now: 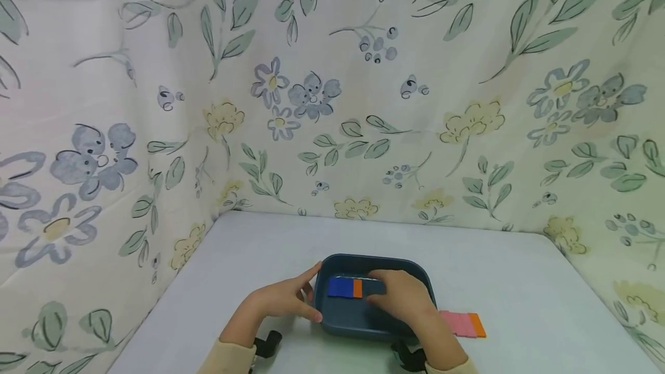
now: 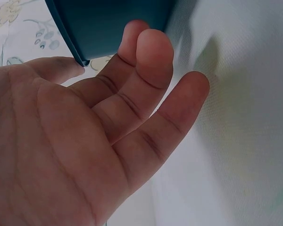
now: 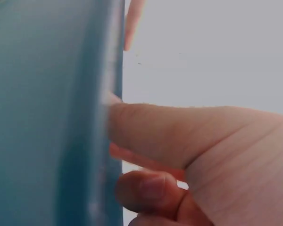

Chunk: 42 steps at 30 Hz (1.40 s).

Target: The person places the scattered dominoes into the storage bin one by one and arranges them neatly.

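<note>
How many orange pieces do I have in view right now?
2. One orange piece is in the tray, beside the blue section; the other orange piece is on the table, beside the pink section. The right hand may hide more.

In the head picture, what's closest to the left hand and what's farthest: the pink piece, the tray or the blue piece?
From the left hand, nearest first:
1. The tray: its left rim is right by that hand.
2. The blue piece: inside, toward the left.
3. The pink piece: outside, on the right.
</note>
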Each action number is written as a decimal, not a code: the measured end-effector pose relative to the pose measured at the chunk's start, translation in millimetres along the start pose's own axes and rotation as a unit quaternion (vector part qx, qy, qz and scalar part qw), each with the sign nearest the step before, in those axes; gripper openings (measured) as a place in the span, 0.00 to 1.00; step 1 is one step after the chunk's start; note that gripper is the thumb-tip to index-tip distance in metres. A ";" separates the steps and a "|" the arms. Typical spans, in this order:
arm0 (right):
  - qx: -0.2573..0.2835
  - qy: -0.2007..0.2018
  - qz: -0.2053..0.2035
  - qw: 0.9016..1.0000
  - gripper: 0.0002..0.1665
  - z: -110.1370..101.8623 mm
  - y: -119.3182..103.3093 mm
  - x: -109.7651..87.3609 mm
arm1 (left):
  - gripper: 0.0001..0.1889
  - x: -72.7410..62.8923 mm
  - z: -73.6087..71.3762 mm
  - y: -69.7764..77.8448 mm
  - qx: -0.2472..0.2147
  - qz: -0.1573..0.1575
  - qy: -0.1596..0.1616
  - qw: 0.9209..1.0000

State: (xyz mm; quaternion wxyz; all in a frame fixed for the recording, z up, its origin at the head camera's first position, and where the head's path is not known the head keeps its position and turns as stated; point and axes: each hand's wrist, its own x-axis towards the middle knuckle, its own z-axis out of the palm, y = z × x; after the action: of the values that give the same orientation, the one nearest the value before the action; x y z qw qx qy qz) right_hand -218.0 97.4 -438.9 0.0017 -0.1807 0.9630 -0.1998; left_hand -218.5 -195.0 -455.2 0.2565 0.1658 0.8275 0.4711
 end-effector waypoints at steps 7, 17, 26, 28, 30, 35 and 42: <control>0.016 -0.007 0.001 1.000 0.27 -11.5 12.2 -14.7 | 0.60 0.7 1.4 -1.7 0.006 -0.004 -0.002 1.000; 0.063 -0.018 0.003 0.998 0.27 -33.4 38.6 -27.9 | 0.60 -0.9 0.0 -3.7 0.016 -0.007 0.006 1.000; 0.106 -0.017 0.080 0.991 0.26 -64.4 64.4 -45.6 | 0.60 0.6 -0.2 -3.7 0.006 -0.003 0.003 1.000; 0.119 -0.024 0.095 0.988 0.24 -68.2 69.0 -48.7 | 0.60 0.3 -0.2 -3.3 0.007 -0.002 0.002 1.000; 0.127 -0.029 0.107 0.986 0.22 -69.5 73.9 -50.3 | 0.60 0.3 -0.1 -2.7 0.006 -0.001 0.001 1.000; 0.133 -0.056 0.135 0.980 0.20 -65.4 89.4 -48.8 | 0.60 1.0 -0.2 -2.6 0.005 0.000 -0.001 1.000; 0.136 -0.128 0.182 0.965 0.20 -53.4 112.5 -50.1 | 0.60 1.9 0.5 -0.8 0.010 0.003 0.000 1.000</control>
State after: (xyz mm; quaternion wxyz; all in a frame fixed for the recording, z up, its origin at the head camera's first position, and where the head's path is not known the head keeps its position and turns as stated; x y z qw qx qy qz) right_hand -214.2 231.6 -436.6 0.1856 -0.0249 0.9352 -0.3006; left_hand -219.8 -194.1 -456.6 0.2532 0.1714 0.8318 0.4632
